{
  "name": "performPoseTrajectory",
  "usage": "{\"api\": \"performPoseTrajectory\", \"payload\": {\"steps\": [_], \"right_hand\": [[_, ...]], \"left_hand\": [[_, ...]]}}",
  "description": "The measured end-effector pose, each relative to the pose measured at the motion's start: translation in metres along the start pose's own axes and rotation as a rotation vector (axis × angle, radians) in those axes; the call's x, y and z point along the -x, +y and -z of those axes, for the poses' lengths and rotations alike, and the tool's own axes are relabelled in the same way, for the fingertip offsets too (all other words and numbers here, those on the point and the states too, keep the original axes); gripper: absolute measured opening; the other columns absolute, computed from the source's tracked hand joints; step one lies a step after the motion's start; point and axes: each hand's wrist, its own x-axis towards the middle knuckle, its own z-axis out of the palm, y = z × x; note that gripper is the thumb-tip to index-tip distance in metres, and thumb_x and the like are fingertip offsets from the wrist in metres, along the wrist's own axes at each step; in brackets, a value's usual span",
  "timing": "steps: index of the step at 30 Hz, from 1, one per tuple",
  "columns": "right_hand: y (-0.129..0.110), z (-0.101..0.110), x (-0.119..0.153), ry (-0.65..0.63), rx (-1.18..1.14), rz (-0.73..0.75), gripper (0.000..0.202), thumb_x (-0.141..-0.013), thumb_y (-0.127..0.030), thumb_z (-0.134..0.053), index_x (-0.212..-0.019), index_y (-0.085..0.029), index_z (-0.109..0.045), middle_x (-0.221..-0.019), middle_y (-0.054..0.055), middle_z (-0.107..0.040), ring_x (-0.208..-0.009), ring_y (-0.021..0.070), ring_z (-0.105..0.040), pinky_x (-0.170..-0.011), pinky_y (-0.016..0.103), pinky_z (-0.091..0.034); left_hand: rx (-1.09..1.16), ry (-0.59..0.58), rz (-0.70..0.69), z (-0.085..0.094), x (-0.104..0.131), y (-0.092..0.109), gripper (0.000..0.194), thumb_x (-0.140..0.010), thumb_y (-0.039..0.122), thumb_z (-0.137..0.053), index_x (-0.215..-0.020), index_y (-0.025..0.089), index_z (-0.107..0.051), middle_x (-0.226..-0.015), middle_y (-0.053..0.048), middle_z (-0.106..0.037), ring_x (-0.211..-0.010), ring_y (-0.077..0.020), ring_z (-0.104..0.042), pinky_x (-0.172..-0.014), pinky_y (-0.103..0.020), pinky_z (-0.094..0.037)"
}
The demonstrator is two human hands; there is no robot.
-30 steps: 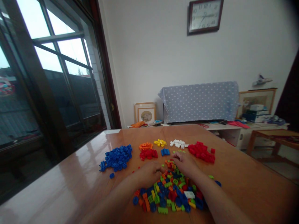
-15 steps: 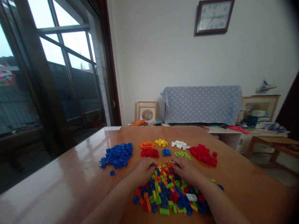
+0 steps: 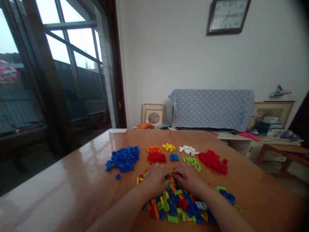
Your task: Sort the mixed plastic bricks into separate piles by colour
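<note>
A mixed pile of small plastic building blocks [image 3: 177,201] in blue, green, orange, red and yellow lies close in front of me. Over its far part, my left hand [image 3: 158,177] bends its fingers down among the blocks, thumb towards the middle. My right hand [image 3: 187,175] faces it from the other side with curled fingers. Only a narrow gap separates the two hands. Whatever their fingertips hold is hidden or too small to name. Just past the hands sit sorted groups: red blocks [image 3: 156,158], blue blocks [image 3: 174,157] and light green blocks [image 3: 192,163].
A large heap of blue pieces [image 3: 125,158] lies on the left, with one round blue piece [image 3: 118,176] apart from it. Orange [image 3: 154,149], yellow [image 3: 168,147] and white blocks [image 3: 188,150] form the far row. Red blocks [image 3: 212,161] are heaped right on the wooden table [image 3: 79,180].
My left hand has shifted right, closer to my right hand. Blocks now show beyond its left side and more show right of my right forearm. The camera view has moved slightly.
</note>
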Motion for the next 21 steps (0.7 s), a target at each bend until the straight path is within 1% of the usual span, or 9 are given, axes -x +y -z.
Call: {"api": "performPoseTrajectory", "payload": {"steps": [3,6,8,10,12,14,17,21], "right_hand": [[0.001,0.0,-0.001,0.019,-0.03,-0.035,0.013,-0.082,-0.028,-0.058,-0.079,-0.025,-0.07,-0.088,0.003,-0.068,-0.096,0.0233,-0.056,-0.087,0.033,-0.035],[0.003,0.003,-0.002,0.086,-0.067,-0.072,0.012,-0.082,-0.026,-0.057,-0.079,-0.023,-0.068,-0.088,0.003,-0.068,-0.093,0.0221,-0.056,-0.082,0.031,-0.036],[0.005,0.004,-0.002,0.139,-0.096,-0.098,0.013,-0.083,-0.027,-0.055,-0.082,-0.022,-0.066,-0.087,0.004,-0.068,-0.09,0.0211,-0.057,-0.079,0.029,-0.036],[0.005,0.005,-0.002,0.165,-0.135,-0.13,0.013,-0.084,-0.027,-0.053,-0.084,-0.022,-0.065,-0.084,0.003,-0.067,-0.084,0.0194,-0.057,-0.075,0.027,-0.037],[0.005,0.004,-0.002,0.158,-0.168,-0.156,0.011,-0.084,-0.027,-0.053,-0.084,-0.022,-0.063,-0.08,0.002,-0.065,-0.077,0.0175,-0.057,-0.069,0.026,-0.036],[0.004,0.002,-0.001,0.139,-0.18,-0.159,0.01,-0.083,-0.026,-0.053,-0.084,-0.022,-0.062,-0.078,0.001,-0.064,-0.072,0.0164,-0.056,-0.066,0.025,-0.035],[0.001,0.001,0.0,0.118,-0.167,-0.131,0.009,-0.081,-0.024,-0.054,-0.084,-0.022,-0.062,-0.08,0.001,-0.064,-0.075,0.0167,-0.056,-0.066,0.025,-0.035],[-0.003,0.002,0.0,0.094,-0.151,-0.086,0.013,-0.08,-0.023,-0.054,-0.088,-0.023,-0.065,-0.088,0.003,-0.065,-0.084,0.0186,-0.056,-0.072,0.026,-0.036]], "left_hand": [[-0.002,0.003,0.024,0.001,-0.002,-0.002,0.014,-0.082,0.024,-0.059,-0.091,0.022,-0.069,-0.092,-0.005,-0.065,-0.095,-0.022,-0.054,-0.081,-0.031,-0.04],[0.004,0.048,0.073,0.001,-0.004,-0.004,0.013,-0.082,0.024,-0.058,-0.091,0.021,-0.066,-0.094,-0.005,-0.064,-0.095,-0.0216,-0.053,-0.081,-0.03,-0.041],[0.002,0.07,0.083,0.0,-0.006,-0.005,0.015,-0.081,0.021,-0.058,-0.094,0.021,-0.065,-0.096,-0.004,-0.064,-0.096,-0.0213,-0.053,-0.082,-0.03,-0.042],[-0.019,0.068,0.066,-0.001,-0.009,-0.005,0.021,-0.08,0.018,-0.056,-0.099,0.022,-0.064,-0.098,-0.004,-0.064,-0.098,-0.0215,-0.053,-0.085,-0.031,-0.042],[-0.064,0.038,0.04,-0.003,-0.012,-0.004,0.026,-0.082,0.016,-0.053,-0.103,0.024,-0.065,-0.1,-0.005,-0.064,-0.099,-0.0221,-0.053,-0.088,-0.033,-0.042],[-0.116,-0.007,0.019,-0.006,-0.014,-0.003,0.027,-0.084,0.016,-0.05,-0.104,0.025,-0.067,-0.1,-0.006,-0.063,-0.099,-0.0231,-0.053,-0.09,-0.035,-0.041],[-0.166,-0.042,0.021,-0.011,-0.017,-0.004,0.024,-0.084,0.02,-0.051,-0.099,0.025,-0.069,-0.099,-0.008,-0.061,-0.096,-0.0247,-0.052,-0.089,-0.038,-0.04],[-0.155,-0.004,0.022,-0.017,-0.019,-0.008,0.016,-0.083,0.023,-0.054,-0.085,0.022,-0.07,-0.092,-0.009,-0.06,-0.092,-0.0255,-0.052,-0.084,-0.037,-0.041]]}}
